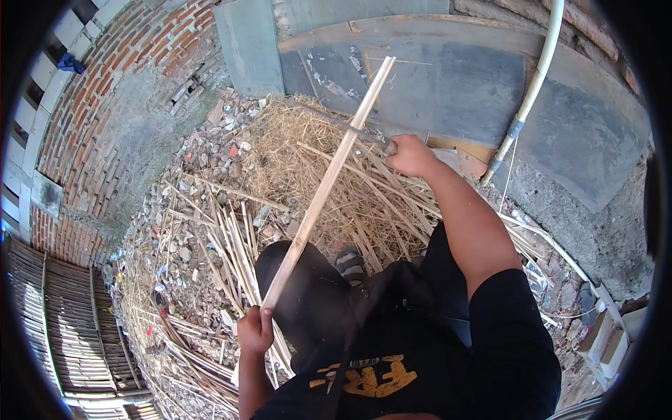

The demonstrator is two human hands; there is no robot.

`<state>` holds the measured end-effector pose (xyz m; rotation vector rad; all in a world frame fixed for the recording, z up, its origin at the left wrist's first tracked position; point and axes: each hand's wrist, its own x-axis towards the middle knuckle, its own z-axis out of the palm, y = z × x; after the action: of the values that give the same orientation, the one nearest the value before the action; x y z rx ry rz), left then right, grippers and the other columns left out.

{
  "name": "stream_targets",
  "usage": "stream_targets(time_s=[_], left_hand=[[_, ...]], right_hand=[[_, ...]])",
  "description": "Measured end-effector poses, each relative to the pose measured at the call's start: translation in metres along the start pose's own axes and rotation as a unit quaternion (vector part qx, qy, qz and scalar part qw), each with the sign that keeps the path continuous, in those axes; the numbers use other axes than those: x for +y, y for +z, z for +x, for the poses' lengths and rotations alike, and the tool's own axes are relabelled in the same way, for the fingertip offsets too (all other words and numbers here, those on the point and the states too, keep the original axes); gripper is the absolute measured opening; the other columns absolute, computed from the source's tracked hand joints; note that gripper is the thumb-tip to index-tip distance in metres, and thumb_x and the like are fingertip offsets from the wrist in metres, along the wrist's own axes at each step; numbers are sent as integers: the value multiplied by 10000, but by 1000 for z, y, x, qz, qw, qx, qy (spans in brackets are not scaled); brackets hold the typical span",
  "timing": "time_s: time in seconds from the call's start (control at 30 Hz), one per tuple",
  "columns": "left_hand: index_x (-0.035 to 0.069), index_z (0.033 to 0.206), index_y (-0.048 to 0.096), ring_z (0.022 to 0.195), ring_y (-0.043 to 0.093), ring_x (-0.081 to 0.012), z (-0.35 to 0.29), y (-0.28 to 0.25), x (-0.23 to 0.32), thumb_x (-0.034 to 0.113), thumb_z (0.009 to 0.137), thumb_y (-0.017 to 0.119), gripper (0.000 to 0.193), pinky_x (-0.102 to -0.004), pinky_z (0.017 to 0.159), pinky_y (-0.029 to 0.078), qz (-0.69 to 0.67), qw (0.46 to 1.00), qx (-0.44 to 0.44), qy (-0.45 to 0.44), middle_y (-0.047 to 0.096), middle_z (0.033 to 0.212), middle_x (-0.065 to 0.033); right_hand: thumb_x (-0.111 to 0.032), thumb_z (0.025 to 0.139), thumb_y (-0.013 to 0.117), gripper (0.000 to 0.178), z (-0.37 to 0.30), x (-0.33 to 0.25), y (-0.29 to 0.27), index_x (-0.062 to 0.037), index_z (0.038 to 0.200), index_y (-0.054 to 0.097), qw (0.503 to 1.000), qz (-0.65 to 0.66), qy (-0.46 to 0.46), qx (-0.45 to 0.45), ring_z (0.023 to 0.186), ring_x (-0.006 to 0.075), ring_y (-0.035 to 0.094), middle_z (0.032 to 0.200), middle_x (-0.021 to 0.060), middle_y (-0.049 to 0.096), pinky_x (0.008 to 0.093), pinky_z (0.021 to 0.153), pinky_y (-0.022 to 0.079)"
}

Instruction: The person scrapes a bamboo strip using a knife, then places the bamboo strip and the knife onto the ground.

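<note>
Strip (311, 220) slanting past the left knee (308, 290), near end held in the left grip (256, 330); knife (371, 138), held in the right grip (411, 155), crosses it. Apparently shaving; the next stroke needs a steady angle.

Chunky yellow lettering (394, 379) stands out on the front of the person's black shirt (448, 371), near the bottom of the view. The letters are large and blocky, their yellow slightly mottled. A dark strap (340, 374) runs down across the print toward its left end, covering part of it, so the full wording cannot be made out. Along the upper edge of the letters sits a small pale strip (363, 363) with dark marks too tiny to read.
</note>
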<state>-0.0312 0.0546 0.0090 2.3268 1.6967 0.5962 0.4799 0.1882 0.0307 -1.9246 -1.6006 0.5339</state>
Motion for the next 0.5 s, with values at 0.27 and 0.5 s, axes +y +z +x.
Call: stream_targets(time_s=[0.27,0.5], left_hand=[[17,699,530,453,508,-299,4,-3,12,307,1032,546,441,-410,476,385,-62,997,-40,-29,492,527,-171],[25,791,595,519,515,-143,-4,-8,-6,240,979,669,296,-319,500,395,-180,965,-134,-136,559,586,-54]], right_hand=[[-192,738,671,224,-40,-63,3,-119,943,726,990,-78,-81,-80,903,371,686,898,144,715,472,814,546],[-227,755,733,283,-22,-26,3,-109,1011,704,982,-65,-125,-122,880,390,677,890,157,709,480,757,535]])
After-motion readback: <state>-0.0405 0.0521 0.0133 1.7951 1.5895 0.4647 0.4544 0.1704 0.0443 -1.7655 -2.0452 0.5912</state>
